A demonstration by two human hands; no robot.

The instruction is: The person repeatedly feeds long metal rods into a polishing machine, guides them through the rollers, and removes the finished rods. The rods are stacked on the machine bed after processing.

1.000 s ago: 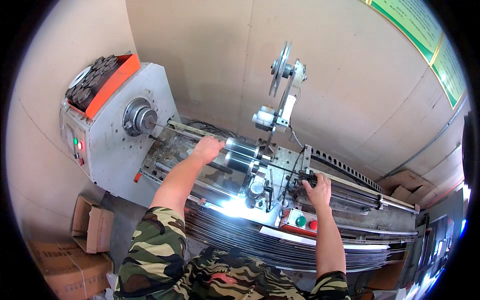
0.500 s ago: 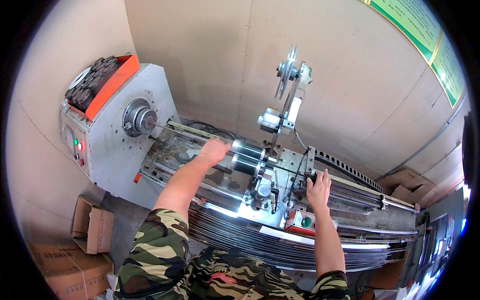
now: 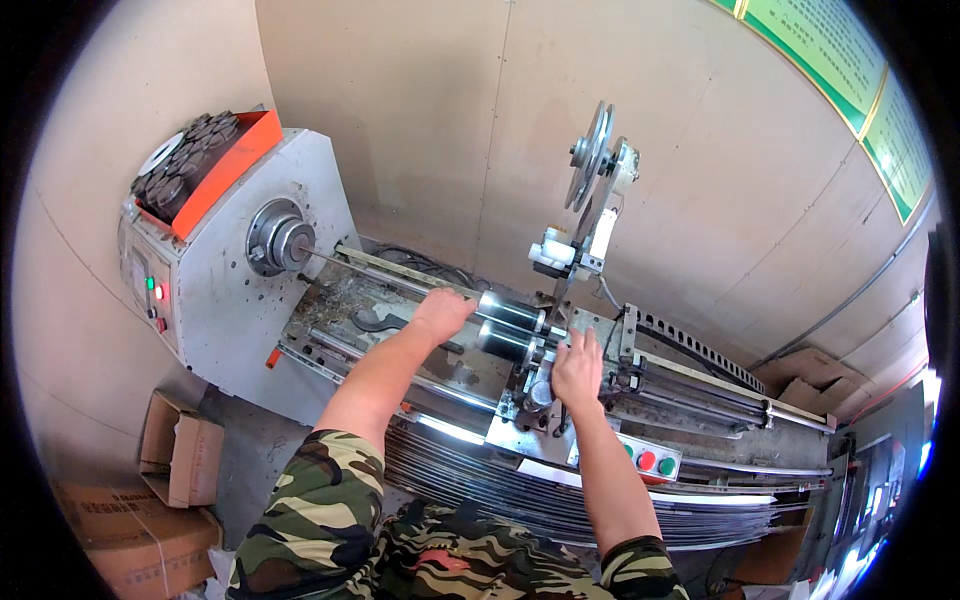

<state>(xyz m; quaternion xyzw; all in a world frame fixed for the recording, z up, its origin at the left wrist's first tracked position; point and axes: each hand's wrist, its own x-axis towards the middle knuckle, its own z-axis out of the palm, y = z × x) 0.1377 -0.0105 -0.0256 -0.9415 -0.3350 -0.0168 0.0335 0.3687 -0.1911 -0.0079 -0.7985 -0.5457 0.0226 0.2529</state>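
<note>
My left hand (image 3: 443,314) is closed around a thin metal rod (image 3: 365,270), just left of two shiny dark rollers (image 3: 507,342). The rod runs from the round chuck (image 3: 283,238) on the grey machine head toward the rollers. My right hand (image 3: 578,370) rests over the carriage just right of the rollers, fingers bent and close together. Whatever lies under its fingertips is hidden. Beside that hand is a small round gauge (image 3: 540,393). An upright arm carrying a metal disc reel (image 3: 592,155) rises behind the carriage.
A control box (image 3: 655,462) with red and green buttons sits at the front. Many long thin strips (image 3: 470,480) lie along the near side. An orange tray (image 3: 228,170) of dark discs tops the machine head. Cardboard boxes (image 3: 185,455) stand on the floor left; a wrench (image 3: 380,322) lies on the bed.
The carriage with rollers, reel arm and button box has shifted right. My right hand has moved left from the far rail to beside the rollers; my left hand has moved slightly right.
</note>
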